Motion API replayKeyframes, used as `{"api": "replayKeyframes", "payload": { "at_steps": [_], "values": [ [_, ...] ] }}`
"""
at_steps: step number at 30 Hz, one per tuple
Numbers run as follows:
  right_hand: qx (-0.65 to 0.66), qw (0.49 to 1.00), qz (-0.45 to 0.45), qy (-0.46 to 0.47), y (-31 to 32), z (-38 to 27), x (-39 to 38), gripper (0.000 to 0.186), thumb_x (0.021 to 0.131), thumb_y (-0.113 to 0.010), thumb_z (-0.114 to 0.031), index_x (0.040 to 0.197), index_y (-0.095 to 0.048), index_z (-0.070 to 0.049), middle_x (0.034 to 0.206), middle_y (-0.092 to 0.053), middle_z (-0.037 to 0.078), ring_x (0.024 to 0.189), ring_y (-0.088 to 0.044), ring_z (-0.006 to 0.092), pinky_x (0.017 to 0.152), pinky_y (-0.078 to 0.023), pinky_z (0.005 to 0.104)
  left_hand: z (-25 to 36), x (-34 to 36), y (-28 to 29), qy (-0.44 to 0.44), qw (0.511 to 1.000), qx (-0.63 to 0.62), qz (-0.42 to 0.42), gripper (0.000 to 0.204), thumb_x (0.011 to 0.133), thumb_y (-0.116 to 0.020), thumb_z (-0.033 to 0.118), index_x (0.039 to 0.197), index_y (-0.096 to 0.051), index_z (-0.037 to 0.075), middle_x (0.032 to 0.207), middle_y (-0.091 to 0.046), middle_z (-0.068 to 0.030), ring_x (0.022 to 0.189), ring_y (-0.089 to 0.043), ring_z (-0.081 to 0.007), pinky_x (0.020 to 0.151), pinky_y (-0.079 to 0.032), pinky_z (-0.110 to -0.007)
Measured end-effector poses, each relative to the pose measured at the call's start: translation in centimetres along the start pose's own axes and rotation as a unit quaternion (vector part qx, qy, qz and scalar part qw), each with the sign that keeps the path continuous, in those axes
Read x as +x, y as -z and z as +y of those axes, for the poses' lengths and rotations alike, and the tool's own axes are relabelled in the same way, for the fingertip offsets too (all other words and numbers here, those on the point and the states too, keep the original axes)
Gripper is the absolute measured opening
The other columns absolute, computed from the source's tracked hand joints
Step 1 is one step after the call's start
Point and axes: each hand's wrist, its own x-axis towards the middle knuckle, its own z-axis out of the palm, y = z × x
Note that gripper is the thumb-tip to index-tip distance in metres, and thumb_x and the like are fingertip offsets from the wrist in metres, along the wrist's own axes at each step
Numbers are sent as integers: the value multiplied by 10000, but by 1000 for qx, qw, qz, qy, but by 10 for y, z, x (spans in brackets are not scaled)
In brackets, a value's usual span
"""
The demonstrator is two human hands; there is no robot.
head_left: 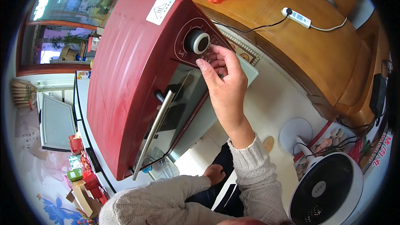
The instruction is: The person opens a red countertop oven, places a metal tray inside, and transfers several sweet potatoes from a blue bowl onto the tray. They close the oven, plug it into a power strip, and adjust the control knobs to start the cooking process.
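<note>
My knit sleeve (154,200) crosses the lower middle of the frame, below the red oven (121,79) filling the upper left, its dial (197,41) at upper centre. My left hand (214,175) rests low at centre, its grip hidden, while my right hand (228,85) holds thumb and forefinger parted, half-curled by the dial's lower right edge, contact uncertain. I'd call this step setting the dial; next wants a light pinch and twist.

Maroon oven (121,66), white-ringed black knob (197,41)

The knob (197,41) sits on the oven (121,71), left of the power strip (300,18).
</note>
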Motion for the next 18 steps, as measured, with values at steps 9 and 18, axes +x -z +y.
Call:
{"api": "replayKeyframes", "payload": {
  "at_steps": [9, 18],
  "values": [
    [19, 998, 39, 42, 4, 17, 1, 328, 887, -761, -59, 1184, -637, 6, 1001, -674, 77, 803, -623, 147, 770, -531, 285, 4, 3, -1, 8, 999, 8, -30, 304, 872, -627, 308, 907, -684, 12, 961, -681, -186, 988, -645, -377, 899, -516, -477],
    [65, 931, 3, 360, 92, -91, 22, 305, 1016, -584, -225, 1150, -619, 46, 1107, -669, 207, 886, -638, 214, 856, -523, 340, 1, -1, -10, -72, 993, -50, 83, 263, 862, -649, 263, 934, -664, 11, 970, -676, -182, 988, -638, -374, 904, -504, -482]
  ]
}}
